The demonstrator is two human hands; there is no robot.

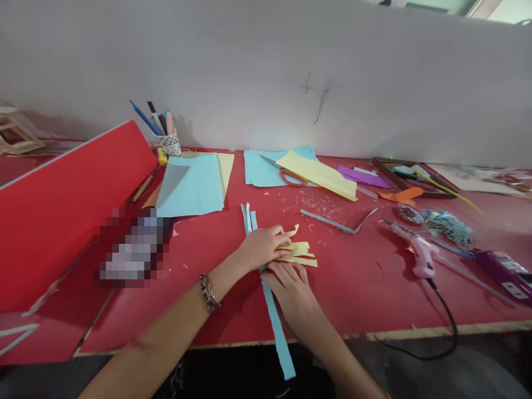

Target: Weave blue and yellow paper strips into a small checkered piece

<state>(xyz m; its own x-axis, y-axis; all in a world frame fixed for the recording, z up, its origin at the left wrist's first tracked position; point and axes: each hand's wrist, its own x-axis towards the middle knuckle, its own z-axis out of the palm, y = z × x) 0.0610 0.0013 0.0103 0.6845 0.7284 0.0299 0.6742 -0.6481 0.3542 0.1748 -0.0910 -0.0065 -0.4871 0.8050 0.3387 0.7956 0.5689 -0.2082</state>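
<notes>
Light blue paper strips (276, 327) run from the middle of the red table past its front edge, their far ends fanned slightly apart. Several pale yellow paper strips (301, 260) stick out to the right, across the blue ones. My left hand (261, 246) is closed over the place where the strips cross, its fingers curled onto the yellow ones. Close below it, my right hand (288, 282) has bent fingers pressed together on the strips at the same crossing. Both hands cover the crossing, so how the strips are joined there is hidden.
Blue sheets (191, 185), orange-handled scissors (293, 178) and a folded yellow sheet (318, 174) lie toward the wall. A pink glue gun (419, 252) with a black cord rests at right. A red board (75, 210) leans at left, near a pen cup (169, 143).
</notes>
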